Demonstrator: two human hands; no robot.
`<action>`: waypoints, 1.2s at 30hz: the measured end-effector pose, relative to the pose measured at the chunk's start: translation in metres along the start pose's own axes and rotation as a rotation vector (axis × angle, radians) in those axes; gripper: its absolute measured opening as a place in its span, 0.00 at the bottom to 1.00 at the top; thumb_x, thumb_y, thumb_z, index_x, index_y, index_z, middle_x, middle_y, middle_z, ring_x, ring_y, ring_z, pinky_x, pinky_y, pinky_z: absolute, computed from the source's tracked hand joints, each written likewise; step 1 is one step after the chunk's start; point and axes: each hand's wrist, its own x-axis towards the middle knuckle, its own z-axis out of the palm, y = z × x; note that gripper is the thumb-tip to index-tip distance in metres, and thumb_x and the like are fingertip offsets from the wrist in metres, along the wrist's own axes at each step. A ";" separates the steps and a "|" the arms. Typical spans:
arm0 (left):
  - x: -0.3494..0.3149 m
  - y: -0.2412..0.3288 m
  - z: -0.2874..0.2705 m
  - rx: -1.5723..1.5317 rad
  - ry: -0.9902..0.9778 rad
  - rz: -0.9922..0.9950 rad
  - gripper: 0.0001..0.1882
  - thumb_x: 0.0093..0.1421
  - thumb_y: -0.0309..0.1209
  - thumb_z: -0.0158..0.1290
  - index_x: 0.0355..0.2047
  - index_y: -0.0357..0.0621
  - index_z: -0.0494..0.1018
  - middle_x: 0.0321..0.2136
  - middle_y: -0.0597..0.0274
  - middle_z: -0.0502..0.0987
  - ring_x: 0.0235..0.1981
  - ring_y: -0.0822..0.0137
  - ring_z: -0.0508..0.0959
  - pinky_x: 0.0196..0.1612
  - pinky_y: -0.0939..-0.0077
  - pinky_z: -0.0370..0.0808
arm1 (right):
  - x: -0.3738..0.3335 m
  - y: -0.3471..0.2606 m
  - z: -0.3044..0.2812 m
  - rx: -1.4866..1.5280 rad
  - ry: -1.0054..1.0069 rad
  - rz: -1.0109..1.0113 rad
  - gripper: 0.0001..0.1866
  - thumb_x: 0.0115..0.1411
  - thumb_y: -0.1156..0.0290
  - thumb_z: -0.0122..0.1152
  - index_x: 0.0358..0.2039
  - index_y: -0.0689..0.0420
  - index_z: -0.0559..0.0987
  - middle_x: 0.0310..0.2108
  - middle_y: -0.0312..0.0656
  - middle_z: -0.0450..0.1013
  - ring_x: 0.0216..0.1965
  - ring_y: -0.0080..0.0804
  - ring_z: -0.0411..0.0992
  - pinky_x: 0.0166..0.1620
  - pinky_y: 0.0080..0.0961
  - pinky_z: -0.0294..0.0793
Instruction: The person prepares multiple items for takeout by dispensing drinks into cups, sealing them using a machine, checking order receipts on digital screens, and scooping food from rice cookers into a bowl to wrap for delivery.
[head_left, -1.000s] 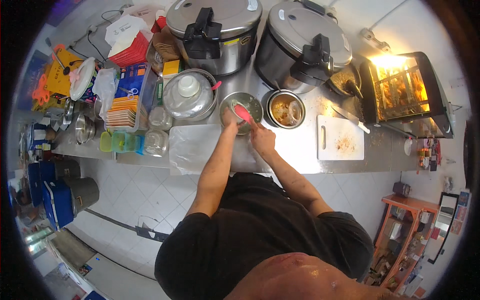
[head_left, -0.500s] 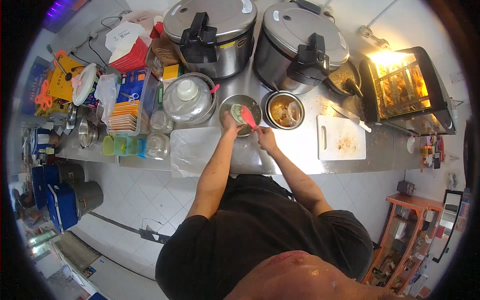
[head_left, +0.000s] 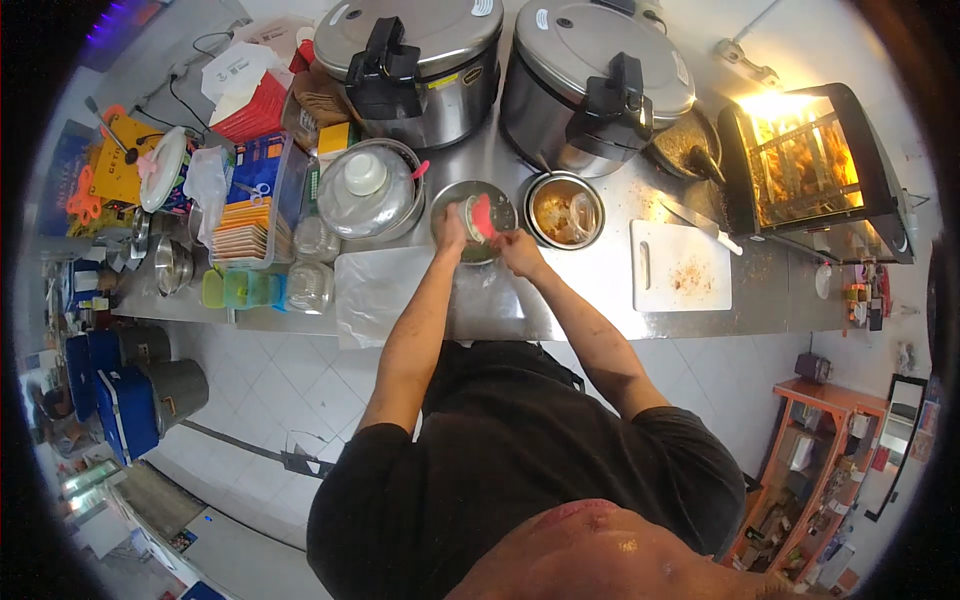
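Note:
My left hand (head_left: 453,230) is closed on a small pale bowl (head_left: 474,228), which it holds tilted inside a round metal basin (head_left: 449,192). In my right hand (head_left: 518,256) is the handle of a red rice paddle (head_left: 483,212). The paddle's blade lies against the small bowl's opening. What the small bowl contains is blurred and partly covered by the blade. Just right of the basin stands a round metal pot (head_left: 541,236) with brownish food and a clear plastic piece in it.
Two large rice cookers (head_left: 420,95) (head_left: 600,70) stand behind. A white cutting board (head_left: 655,290), a knife (head_left: 700,224) and a lit food warmer (head_left: 808,180) are on the right. Left are a lidded pot (head_left: 375,195), a plastic sheet (head_left: 375,290) and a bin of packets (head_left: 248,230).
The small bowl has turned more edge-on, and my left hand has shifted slightly left and down within the basin. My right hand has stayed close, with the paddle still at the bowl.

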 end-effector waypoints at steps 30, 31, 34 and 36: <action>0.009 -0.036 -0.011 -1.072 0.485 0.163 0.28 0.64 0.46 0.35 0.49 0.39 0.75 0.49 0.53 0.76 0.52 0.55 0.75 0.55 0.58 0.71 | 0.043 -0.055 -0.020 -1.295 0.040 -0.439 0.09 0.58 0.67 0.54 0.31 0.53 0.83 0.32 0.48 0.81 0.36 0.43 0.81 0.34 0.39 0.80; 0.014 -0.046 -0.016 -1.074 0.505 0.200 0.29 0.64 0.47 0.34 0.49 0.39 0.75 0.49 0.53 0.76 0.52 0.55 0.75 0.55 0.58 0.71 | 0.032 -0.056 -0.010 -1.275 0.000 -0.393 0.11 0.60 0.66 0.54 0.33 0.55 0.83 0.34 0.49 0.81 0.36 0.45 0.82 0.36 0.41 0.81; 0.033 -0.064 -0.029 -0.981 0.486 0.290 0.29 0.63 0.47 0.34 0.47 0.36 0.74 0.46 0.51 0.77 0.48 0.55 0.78 0.51 0.59 0.75 | 0.008 -0.049 0.018 -1.127 0.003 -0.203 0.14 0.60 0.63 0.54 0.35 0.58 0.83 0.35 0.52 0.81 0.39 0.48 0.81 0.39 0.43 0.81; 0.029 -0.064 -0.022 -0.976 0.420 0.273 0.29 0.63 0.48 0.34 0.46 0.36 0.74 0.46 0.51 0.77 0.48 0.55 0.78 0.50 0.59 0.75 | -0.001 -0.040 0.033 -1.021 0.041 -0.116 0.16 0.61 0.61 0.55 0.35 0.59 0.83 0.35 0.52 0.80 0.40 0.49 0.81 0.41 0.44 0.80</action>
